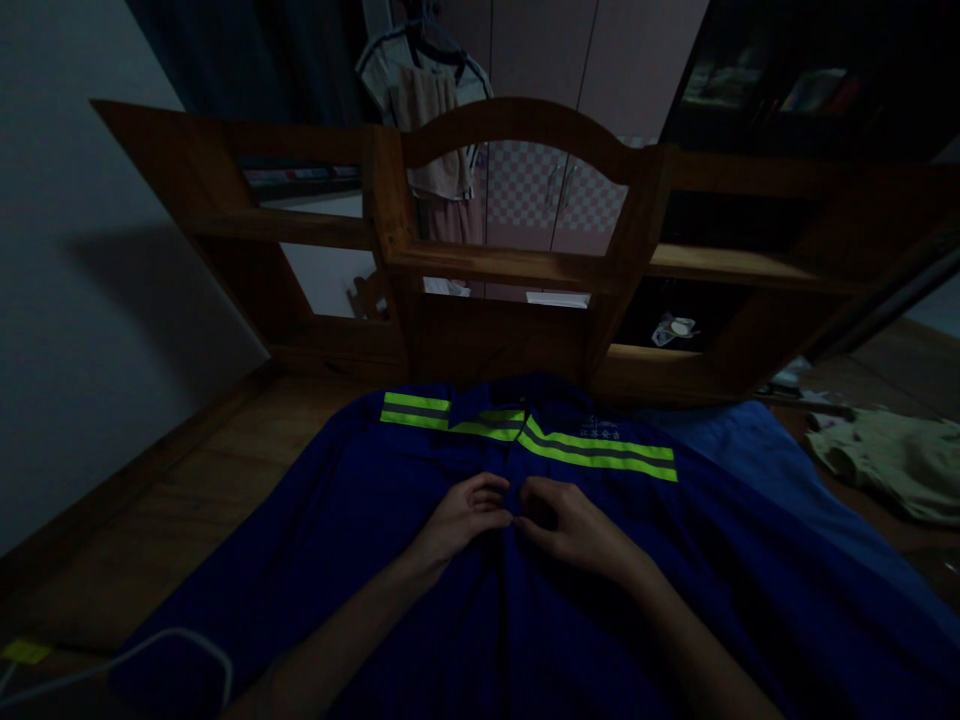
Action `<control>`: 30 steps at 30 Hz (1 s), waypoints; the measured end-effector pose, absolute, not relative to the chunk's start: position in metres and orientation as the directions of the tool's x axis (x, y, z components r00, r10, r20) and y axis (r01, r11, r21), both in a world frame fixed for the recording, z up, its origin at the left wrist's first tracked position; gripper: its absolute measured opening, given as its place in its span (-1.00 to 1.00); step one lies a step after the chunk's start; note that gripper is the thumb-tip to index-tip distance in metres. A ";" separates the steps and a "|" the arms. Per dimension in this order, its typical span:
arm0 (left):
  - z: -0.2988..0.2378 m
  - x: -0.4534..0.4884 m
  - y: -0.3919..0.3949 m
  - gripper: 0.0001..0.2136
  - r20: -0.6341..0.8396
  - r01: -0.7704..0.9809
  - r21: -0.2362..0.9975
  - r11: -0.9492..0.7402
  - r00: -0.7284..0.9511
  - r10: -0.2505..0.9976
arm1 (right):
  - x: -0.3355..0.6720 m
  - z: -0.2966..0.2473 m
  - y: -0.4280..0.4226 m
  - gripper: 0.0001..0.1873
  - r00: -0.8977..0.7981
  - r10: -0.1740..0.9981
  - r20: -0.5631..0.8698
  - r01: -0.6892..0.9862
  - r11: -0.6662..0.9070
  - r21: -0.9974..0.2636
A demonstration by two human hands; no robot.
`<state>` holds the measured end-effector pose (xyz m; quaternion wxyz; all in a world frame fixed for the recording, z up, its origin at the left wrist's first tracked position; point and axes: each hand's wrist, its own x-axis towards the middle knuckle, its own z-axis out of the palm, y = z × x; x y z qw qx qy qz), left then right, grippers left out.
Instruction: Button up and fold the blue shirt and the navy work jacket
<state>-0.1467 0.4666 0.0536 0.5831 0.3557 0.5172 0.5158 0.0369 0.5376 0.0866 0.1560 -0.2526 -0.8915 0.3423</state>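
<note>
A dark blue work jacket (390, 530) lies spread out, collar away from me, with yellow-green and grey reflective strips (600, 450) across its chest. White lettering (600, 432) shows above the strip on the right. My left hand (472, 510) is at the front opening, fingers bent and thumb at the fabric edge. Facing it, my right hand (566, 520) curls its fingers and thumb onto the same front edge. The two sets of fingertips almost meet just below the strips. Any button or fastener between them is too dark and small to make out.
A wooden headboard with open shelves (517, 265) rises beyond the collar. Bare boards (225, 430) show at left, and a blue cloth (720, 440) and pale crumpled clothing (892, 455) lie at right. A white cable (172, 635) loops at lower left.
</note>
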 end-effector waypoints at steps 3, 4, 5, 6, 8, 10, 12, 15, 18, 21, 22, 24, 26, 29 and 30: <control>0.050 -0.146 0.466 -0.68 -0.199 -0.159 0.970 0.184 -0.090 0.976 | 0.037 0.086 0.538 -0.93 -0.830 0.549 0.096 0.356 0.654 -0.668; 0.049 -0.146 0.466 -0.69 -0.186 -0.127 0.977 0.174 -0.098 0.978 | 0.038 0.086 0.538 -0.94 -0.832 0.547 0.090 0.361 0.657 -0.662; 0.048 -0.145 0.465 -0.69 -0.175 -0.094 0.982 0.165 -0.104 0.979 | 0.038 0.086 0.538 -0.95 -0.834 0.545 0.081 0.366 0.658 -0.658; 0.047 -0.145 0.465 -0.69 -0.167 -0.065 0.985 0.160 -0.109 0.980 | 0.038 0.086 0.538 -0.95 -0.837 0.542 0.072 0.369 0.657 -0.657; 0.047 -0.144 0.465 -0.69 -0.153 -0.032 0.988 0.150 -0.117 0.981 | 0.039 0.087 0.539 -0.95 -0.842 0.536 0.058 0.371 0.655 -0.658; 0.047 -0.144 0.466 -0.70 -0.141 -0.025 0.990 0.139 -0.116 0.983 | 0.038 0.087 0.539 -0.93 -0.848 0.527 0.051 0.367 0.654 -0.661; 0.048 -0.143 0.466 -0.71 -0.126 -0.027 0.992 0.124 -0.108 0.986 | 0.038 0.087 0.540 -0.92 -0.849 0.527 0.051 0.365 0.652 -0.665; 0.048 -0.143 0.467 -0.73 -0.100 -0.024 0.995 0.098 -0.095 0.990 | 0.038 0.088 0.540 -0.91 -0.846 0.531 0.050 0.365 0.645 -0.672; 0.048 -0.144 0.466 -0.74 -0.103 -0.032 0.994 0.101 -0.083 0.991 | 0.038 0.088 0.540 -0.88 -0.847 0.530 0.048 0.359 0.637 -0.682; 0.047 -0.144 0.465 -0.75 -0.113 -0.049 0.993 0.110 -0.066 0.991 | 0.038 0.088 0.540 -0.86 -0.846 0.532 0.049 0.359 0.634 -0.685; 0.047 -0.144 0.465 -0.76 -0.113 -0.052 0.993 0.110 -0.062 0.992 | 0.037 0.088 0.540 -0.86 -0.845 0.533 0.049 0.360 0.632 -0.686; 0.049 -0.144 0.465 -0.76 -0.121 -0.051 0.992 0.118 -0.062 0.991 | 0.037 0.087 0.540 -0.87 -0.846 0.532 0.044 0.358 0.627 -0.692; 0.050 -0.143 0.465 -0.76 -0.130 -0.046 0.991 0.127 -0.067 0.989 | 0.036 0.085 0.541 -0.88 -0.848 0.529 0.040 0.354 0.620 -0.700; 0.053 -0.142 0.465 -0.76 -0.130 -0.048 0.991 0.127 -0.071 0.989 | 0.037 0.084 0.542 -0.89 -0.852 0.522 0.033 0.340 0.600 -0.724; 0.053 -0.142 0.465 -0.76 -0.127 -0.049 0.991 0.124 -0.070 0.989 | 0.038 0.083 0.543 -0.88 -0.854 0.520 0.026 0.333 0.584 -0.740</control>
